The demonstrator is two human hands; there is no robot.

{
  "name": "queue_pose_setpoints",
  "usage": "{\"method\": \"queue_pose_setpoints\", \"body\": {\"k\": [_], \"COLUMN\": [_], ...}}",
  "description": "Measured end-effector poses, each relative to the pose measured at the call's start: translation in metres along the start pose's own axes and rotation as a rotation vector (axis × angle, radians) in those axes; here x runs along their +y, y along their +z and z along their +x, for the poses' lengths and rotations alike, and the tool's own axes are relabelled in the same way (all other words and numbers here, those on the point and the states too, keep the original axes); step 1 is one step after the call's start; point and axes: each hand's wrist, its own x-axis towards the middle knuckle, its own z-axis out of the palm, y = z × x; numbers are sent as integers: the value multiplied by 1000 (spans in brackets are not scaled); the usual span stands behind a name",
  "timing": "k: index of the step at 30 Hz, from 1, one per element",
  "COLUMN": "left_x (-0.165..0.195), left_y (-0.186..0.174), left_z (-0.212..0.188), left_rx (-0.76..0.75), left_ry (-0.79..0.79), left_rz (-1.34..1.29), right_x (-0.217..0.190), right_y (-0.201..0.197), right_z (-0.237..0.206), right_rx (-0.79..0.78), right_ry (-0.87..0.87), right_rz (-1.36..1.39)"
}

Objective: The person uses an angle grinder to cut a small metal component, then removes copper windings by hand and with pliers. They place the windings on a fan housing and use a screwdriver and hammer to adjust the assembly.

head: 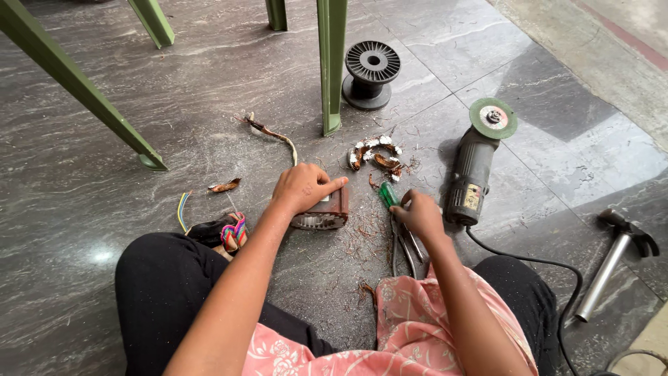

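Note:
I sit on a dark stone floor. My left hand rests on top of a rusty brown motor stator, index finger stretched to the right. My right hand is closed around a screwdriver with a green handle, just right of the stator. Metal pliers lie on the floor under that hand. Bits of copper wire litter the floor around both hands.
An angle grinder with a green disc lies to the right, its black cord trailing back. A hammer is at far right. A black empty spool, green chair legs, a cut winding clump and coloured wires lie around.

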Motion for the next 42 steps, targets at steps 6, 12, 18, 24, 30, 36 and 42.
{"method": "queue_pose_setpoints", "body": {"k": [6, 12, 18, 24, 30, 36, 42], "left_x": [3, 2, 3, 13, 20, 22, 26], "left_y": [13, 18, 17, 16, 8, 2, -1], "left_z": [-13, -22, -32, -41, -40, -47, -52], "left_rx": [148, 185, 126, 234, 188, 87, 88], "left_ry": [-236, -294, -249, -305, -350, -255, -221], "left_rz": [18, 49, 142, 75, 83, 104, 85], "right_x": [-30, -41, -33, -42, -57, -51, -76], "right_y": [-6, -38, -27, -47, -43, -31, -63], "right_z": [-5, -8, -5, -9, 0, 93, 207], "right_rx": [288, 601, 529, 517, 388, 289, 134], "right_ry": [-131, -175, -171, -17, 24, 24, -4], "right_rz": [-33, 711, 478, 941, 915, 927, 955]}}
